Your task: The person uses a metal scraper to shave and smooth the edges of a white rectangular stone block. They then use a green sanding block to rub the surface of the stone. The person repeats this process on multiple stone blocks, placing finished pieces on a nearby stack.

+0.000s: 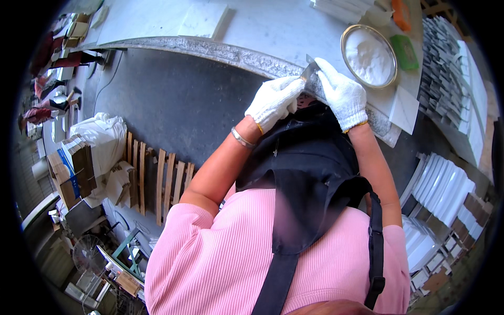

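Head view, looking down: two white-gloved hands meet at one o'clock at the rough edge of a pale stone worktop [236,52]. The right hand [344,94] has its fingers closed round a small metal scraper blade [310,69]; the left hand [273,101] is curled beside it, its grasp hidden (cannot tell). The blade looks light, stiff and sharp, best held by its back. A round bowl of white powder [368,55] sits just beyond.

Stone workshop: stacked tiles [446,189], marble slab [252,26]

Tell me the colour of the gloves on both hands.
White knit gloves, with yellow cuffs, seen in the head view.
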Available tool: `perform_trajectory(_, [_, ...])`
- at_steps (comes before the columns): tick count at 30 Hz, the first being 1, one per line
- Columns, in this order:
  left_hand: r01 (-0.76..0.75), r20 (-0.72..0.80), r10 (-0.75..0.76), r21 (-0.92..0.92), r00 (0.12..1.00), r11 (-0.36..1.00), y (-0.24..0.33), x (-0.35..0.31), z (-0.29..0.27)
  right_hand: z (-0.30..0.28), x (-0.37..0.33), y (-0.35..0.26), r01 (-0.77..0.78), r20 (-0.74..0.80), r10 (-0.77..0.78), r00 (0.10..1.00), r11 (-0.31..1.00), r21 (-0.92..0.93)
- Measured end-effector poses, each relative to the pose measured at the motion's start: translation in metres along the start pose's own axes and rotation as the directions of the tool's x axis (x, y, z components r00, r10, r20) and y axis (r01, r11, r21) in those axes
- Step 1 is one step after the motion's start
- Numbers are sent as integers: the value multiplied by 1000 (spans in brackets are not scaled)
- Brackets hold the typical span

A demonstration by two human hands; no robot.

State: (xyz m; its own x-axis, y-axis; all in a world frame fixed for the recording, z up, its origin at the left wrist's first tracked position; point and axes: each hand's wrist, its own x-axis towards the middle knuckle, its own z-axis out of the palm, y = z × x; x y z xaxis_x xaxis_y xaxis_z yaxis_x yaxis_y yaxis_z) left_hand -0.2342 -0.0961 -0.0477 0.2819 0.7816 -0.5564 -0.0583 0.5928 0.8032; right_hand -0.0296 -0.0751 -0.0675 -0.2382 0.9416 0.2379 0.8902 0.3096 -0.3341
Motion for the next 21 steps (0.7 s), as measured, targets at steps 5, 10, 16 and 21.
perform_trajectory(5, [59, 243, -6, -214, 970, 975, -5, -2, -17, 2, 1, -1, -9, -28, 9, 1000, 1000, 3])
perform_trajectory(10, [51, 146, -23, -189, 989, 981, -1, -6, -17, 3, 1, -2, -40, -22, 40, 999, 999, -6])
perform_trajectory(16, [-3, 12, 4, -60, 1000, 998, -3, -2, -12, 2, -17, -30, 57, 63, -67, 996, 987, 150])
perform_trajectory(21, [-16, -23, 14, -85, 1000, 996, -2, -1, -6, 4, -5, -14, 11, 3, -12, 1000, 959, 282])
